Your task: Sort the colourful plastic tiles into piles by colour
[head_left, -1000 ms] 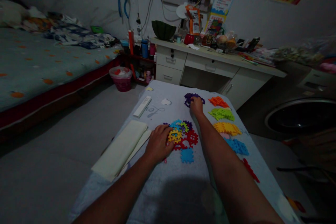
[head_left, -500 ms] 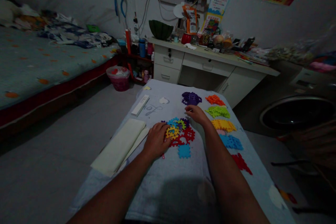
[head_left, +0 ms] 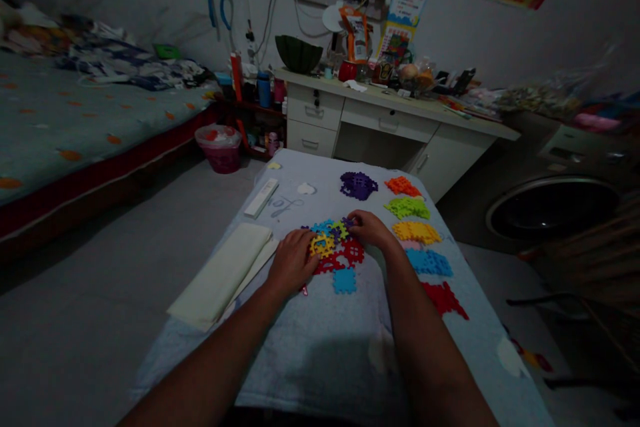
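We count two hands, a left hand (head_left: 291, 260) and a right hand (head_left: 369, 227), at one mixed heap (head_left: 340, 247). Beside it we count six sorted piles, one per colour: purple (head_left: 358, 185), orange (head_left: 403, 186), green (head_left: 407, 208), yellow (head_left: 416, 232), blue (head_left: 429, 262), red (head_left: 444, 298). One loose blue piece (head_left: 344, 280) lies apart. We also see one folded cloth (head_left: 220, 275), one white box (head_left: 261, 197), one desk (head_left: 395, 117), one bed (head_left: 75, 127) and one bin (head_left: 219, 148).

Showed bare cloth across the near end of the surface (head_left: 325, 353), open between the forearms. Farther out, met the mixed pile (head_left: 345, 257) at the middle, sorted stacks (head_left: 416, 232) lining the right edge, and a folded cream pad (head_left: 220, 277) and white box (head_left: 261, 197) on the left.
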A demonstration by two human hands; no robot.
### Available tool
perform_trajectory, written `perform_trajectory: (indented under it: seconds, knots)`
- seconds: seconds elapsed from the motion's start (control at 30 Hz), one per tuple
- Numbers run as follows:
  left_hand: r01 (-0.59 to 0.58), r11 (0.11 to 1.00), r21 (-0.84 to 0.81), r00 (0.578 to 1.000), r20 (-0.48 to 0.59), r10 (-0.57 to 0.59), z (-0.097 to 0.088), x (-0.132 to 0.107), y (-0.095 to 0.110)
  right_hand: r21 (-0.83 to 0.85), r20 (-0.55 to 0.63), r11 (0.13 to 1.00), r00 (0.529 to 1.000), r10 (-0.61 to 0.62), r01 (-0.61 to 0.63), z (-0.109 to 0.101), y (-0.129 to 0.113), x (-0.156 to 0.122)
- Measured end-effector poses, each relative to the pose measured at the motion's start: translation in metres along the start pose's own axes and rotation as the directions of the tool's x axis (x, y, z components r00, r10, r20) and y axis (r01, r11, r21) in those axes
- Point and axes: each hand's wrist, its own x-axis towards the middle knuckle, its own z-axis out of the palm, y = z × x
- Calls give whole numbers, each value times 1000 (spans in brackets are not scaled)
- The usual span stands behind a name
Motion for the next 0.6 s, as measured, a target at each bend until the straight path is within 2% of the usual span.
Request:
perform_trajectory:
  seconds: [0.2, 0.33, 0.5, 0.6]
  knots:
    - [-18, 1000, 13, 1000, 3, 18, 0, 1, -1, 109, -128, 994, 992, 9, 5, -9, 5, -3]
    - [-22, 1000, 9, 1000, -2, 22, 0, 0, 0, 197, -213, 980, 975, 60, -18, -15, 14, -3]
    - [-2, 1000, 27, 1000, 16, 2, 0, -1, 0, 261, -368, 963, 915, 168, -72, -15, 29, 5]
    - [-19, 999, 33, 1000, 14, 18, 2, -1, -1, 253, -431, 966, 887, 168, -60, -11, 35, 14]
